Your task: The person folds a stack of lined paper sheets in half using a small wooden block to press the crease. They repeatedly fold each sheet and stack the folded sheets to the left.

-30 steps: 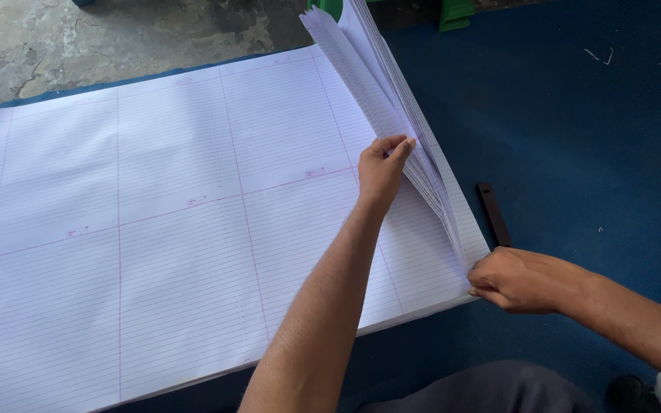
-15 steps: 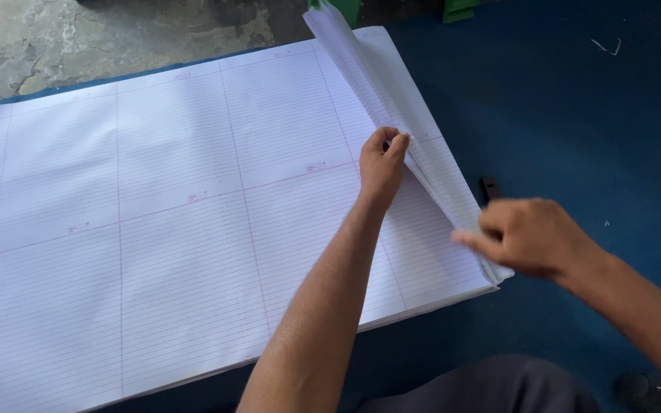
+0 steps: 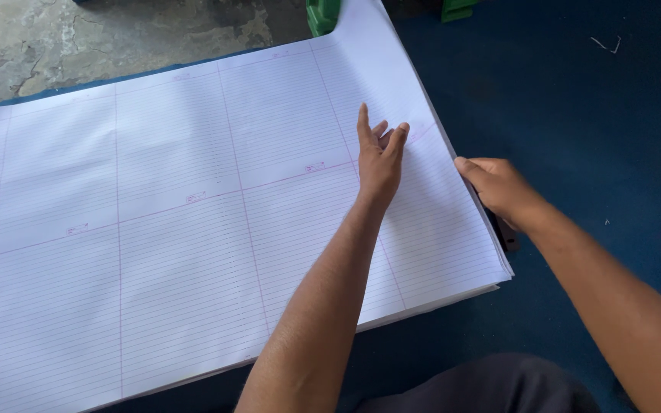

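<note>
A thick stack of large white ruled paper sheets (image 3: 177, 222), with pink dividing lines, lies flat on a blue surface. My left hand (image 3: 379, 157) rests palm down on the top sheet near the right side, fingers spread. My right hand (image 3: 499, 187) touches the right edge of the stack with its fingers curled at the sheet's rim. The top sheet's far right corner (image 3: 361, 30) still curls up slightly.
A dark narrow object (image 3: 508, 237) lies on the blue surface (image 3: 598, 115) just under the stack's right edge. Green plastic items (image 3: 321, 15) stand at the top. A grey concrete floor (image 3: 78, 38) shows at the upper left.
The lifted bundle of sheets at the right has come down flat onto the stack. My left hand opened onto the top sheet; my right hand moved up along the right edge.
</note>
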